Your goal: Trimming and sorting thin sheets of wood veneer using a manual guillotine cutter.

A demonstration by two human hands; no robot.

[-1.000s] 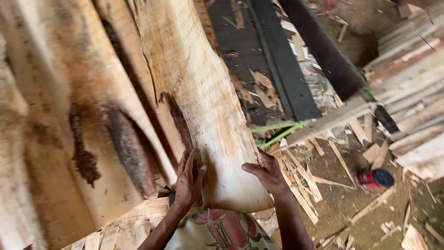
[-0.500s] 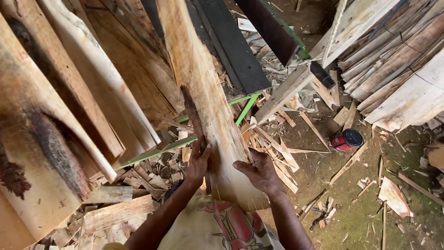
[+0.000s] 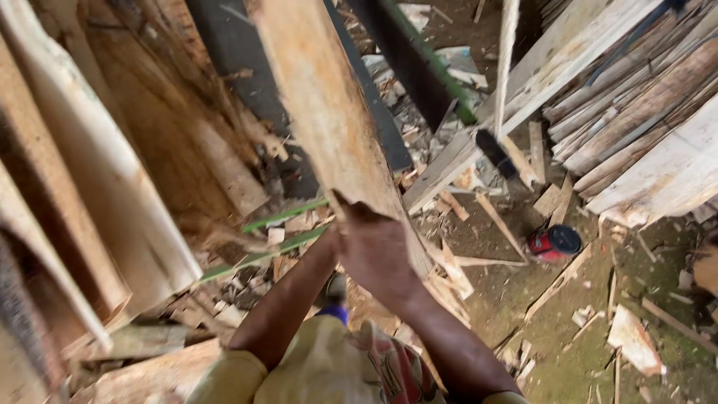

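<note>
A long, pale wooden slab point(image 3: 329, 112) with a rough bark edge runs from the top of the head view down to the middle, tilted upright. My right hand point(image 3: 378, 251) wraps over its lower end and grips it. My left hand point(image 3: 333, 241) meets the slab's lower left edge beside the right hand. Its fingers are mostly hidden behind the wood and the other hand. Both forearms rise from the bottom of the view, above a yellow patterned garment point(image 3: 329, 370).
Several big rough slabs point(image 3: 97, 187) lean at the left. Sawn planks point(image 3: 636, 135) are stacked at the right. A dark beam with a green edge point(image 3: 407, 67) lies behind. A red and black can point(image 3: 553, 243), green strips point(image 3: 262, 256) and wood scraps point(image 3: 636, 340) cover the dirt ground.
The slab has swung up and to the right, away from the leaning slabs. My hands moved from flat against its face to gripping its lower end. The view shifted right.
</note>
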